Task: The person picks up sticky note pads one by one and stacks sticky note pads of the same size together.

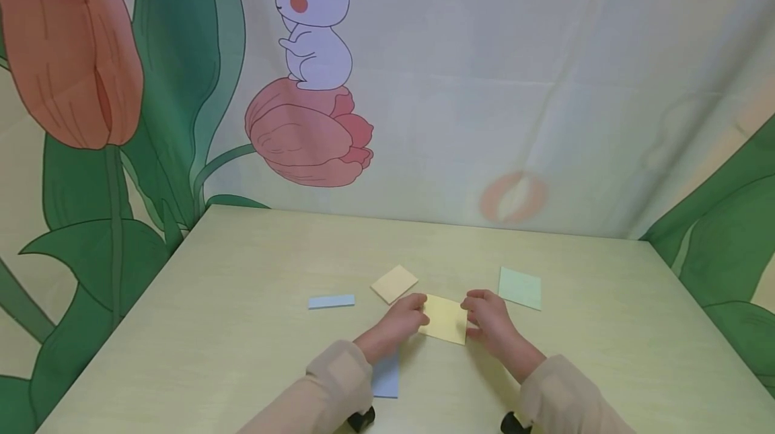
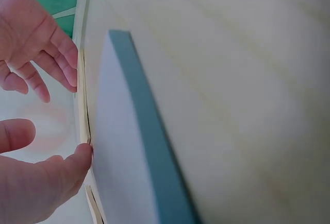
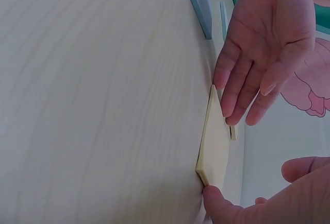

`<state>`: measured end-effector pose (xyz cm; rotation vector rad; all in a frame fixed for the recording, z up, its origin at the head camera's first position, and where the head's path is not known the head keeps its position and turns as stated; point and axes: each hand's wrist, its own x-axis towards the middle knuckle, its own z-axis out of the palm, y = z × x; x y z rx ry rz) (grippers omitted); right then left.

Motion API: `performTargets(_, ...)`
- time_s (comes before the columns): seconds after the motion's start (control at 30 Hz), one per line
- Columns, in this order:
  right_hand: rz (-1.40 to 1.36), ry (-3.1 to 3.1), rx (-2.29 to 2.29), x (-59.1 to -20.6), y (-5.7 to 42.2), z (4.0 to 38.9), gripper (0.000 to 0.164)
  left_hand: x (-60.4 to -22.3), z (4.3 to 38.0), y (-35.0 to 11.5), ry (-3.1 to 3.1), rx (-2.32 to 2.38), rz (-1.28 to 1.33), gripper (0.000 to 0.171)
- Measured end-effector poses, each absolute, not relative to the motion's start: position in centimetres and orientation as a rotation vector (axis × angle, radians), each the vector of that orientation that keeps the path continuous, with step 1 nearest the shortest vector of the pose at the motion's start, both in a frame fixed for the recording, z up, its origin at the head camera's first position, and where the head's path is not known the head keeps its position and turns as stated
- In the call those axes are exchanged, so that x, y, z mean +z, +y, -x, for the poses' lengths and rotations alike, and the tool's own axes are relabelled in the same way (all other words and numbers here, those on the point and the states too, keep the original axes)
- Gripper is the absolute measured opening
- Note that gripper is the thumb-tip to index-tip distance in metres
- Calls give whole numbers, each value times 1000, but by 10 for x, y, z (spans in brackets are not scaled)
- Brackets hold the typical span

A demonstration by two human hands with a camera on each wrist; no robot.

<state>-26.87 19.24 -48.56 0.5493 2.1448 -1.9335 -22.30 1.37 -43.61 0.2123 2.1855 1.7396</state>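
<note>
A yellow sticky-note pad (image 1: 445, 319) lies on the table between the two hands. At its left edge, my left hand (image 1: 396, 323) touches it with fingers extended, as the right wrist view also shows. My right hand (image 1: 493, 330) is at the opposite edge, its fingers loose and spread in the left wrist view. In the right wrist view a right-hand fingertip meets the pad's near corner. Partly under the left forearm lies a blue pad (image 1: 385, 379), whose thick side fills much of the left wrist view. Just beyond the left hand is a peach pad (image 1: 395, 283).
A narrow light-blue pad (image 1: 331, 301) lies left of the peach one. Beyond the right hand sits a pale green pad (image 1: 521, 288). The pale wooden table (image 1: 254, 252) ends at a printed curtain (image 1: 448, 84) behind it.
</note>
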Motion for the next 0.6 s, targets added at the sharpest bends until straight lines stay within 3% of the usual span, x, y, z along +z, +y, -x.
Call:
performTargets(0.37,-455,2211,-1824,-427,174,226,42,-434,220,13,2388,1606,-174,48)
performTargets(0.6,-465,2229,-1773,-427,174,221,41,-435,220,9,2479,1468,-242,43)
